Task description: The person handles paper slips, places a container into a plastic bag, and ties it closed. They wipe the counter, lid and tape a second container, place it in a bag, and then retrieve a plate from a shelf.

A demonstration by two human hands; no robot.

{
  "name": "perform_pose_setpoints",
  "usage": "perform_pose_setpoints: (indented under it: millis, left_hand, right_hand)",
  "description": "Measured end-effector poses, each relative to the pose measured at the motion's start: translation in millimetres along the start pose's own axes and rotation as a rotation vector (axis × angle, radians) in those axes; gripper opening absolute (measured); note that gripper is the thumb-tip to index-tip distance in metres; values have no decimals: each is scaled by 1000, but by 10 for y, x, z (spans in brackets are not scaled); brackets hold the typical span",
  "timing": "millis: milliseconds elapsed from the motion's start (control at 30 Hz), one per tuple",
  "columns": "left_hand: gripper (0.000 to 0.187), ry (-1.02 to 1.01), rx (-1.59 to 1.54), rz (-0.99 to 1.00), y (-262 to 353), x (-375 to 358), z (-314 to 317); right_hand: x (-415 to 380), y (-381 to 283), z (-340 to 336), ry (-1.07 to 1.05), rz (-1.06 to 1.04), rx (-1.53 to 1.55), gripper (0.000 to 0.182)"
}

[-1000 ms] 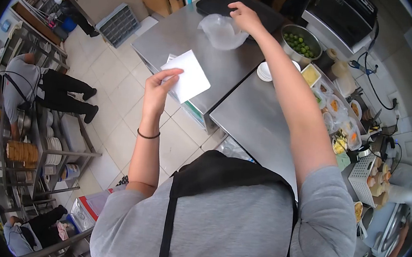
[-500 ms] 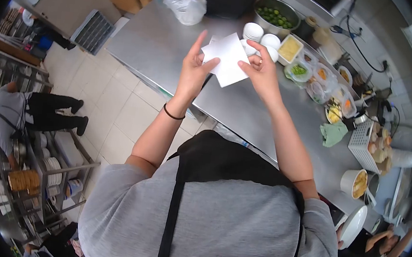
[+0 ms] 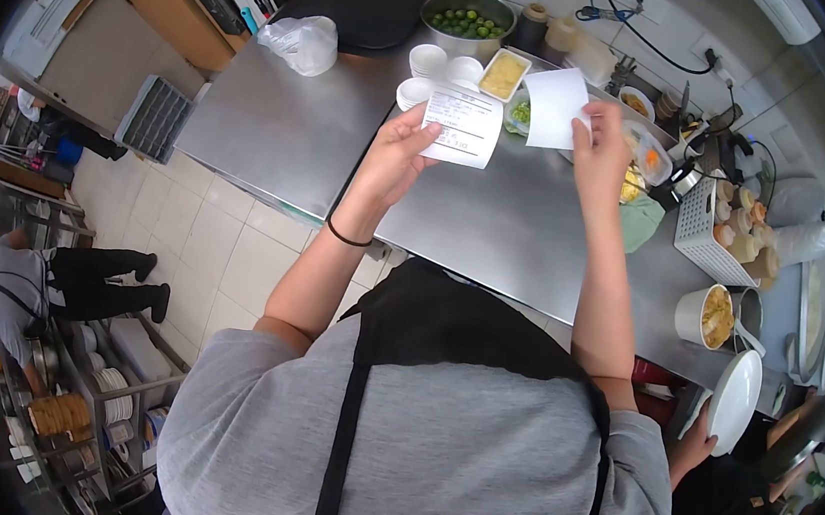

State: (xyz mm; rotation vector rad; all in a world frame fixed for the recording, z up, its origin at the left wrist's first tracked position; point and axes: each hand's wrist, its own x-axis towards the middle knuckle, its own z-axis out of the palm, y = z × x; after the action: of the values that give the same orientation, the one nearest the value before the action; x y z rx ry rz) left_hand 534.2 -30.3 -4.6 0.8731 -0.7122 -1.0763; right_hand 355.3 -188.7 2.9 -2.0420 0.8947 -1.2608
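Gripped printed slip (image 3: 464,127) in left fingers (image 3: 417,142), thumb over its edge and some of the print; couldn't read the small lines. Pinched blank-looking slip (image 3: 556,107) in right fingers (image 3: 607,127); couldn't see its far face. Held both above the bench (image 3: 477,214). Lost part of the green-filled container (image 3: 520,114) behind the right slip, part of the white dishes (image 3: 427,60) behind the left. Separated the slips since the earlier frame, where overlapped between both sets of fingers with blank faces showing; exposed print on the left one.
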Motion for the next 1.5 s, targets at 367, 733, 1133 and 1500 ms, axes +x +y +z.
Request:
perform_pose_setpoints:
  millis: [367,733,1133,1500]
  left_hand:
    - [34,-31,-286,-22,-209,-37,357]
    - [29,-47,-23,60,-118,0,508]
    - [21,185,552,260,-221,98,669]
    - [28,30,-118,183,-194,108,1013]
  right_hand:
    - [-519,-104,191,-333,479,703,17]
    - [-566,-151,-12,-261,80,391,14]
    - [-386,-198,-342,204,-163,100,25]
    - [-576,-451,-164,-32,-495,-262,40]
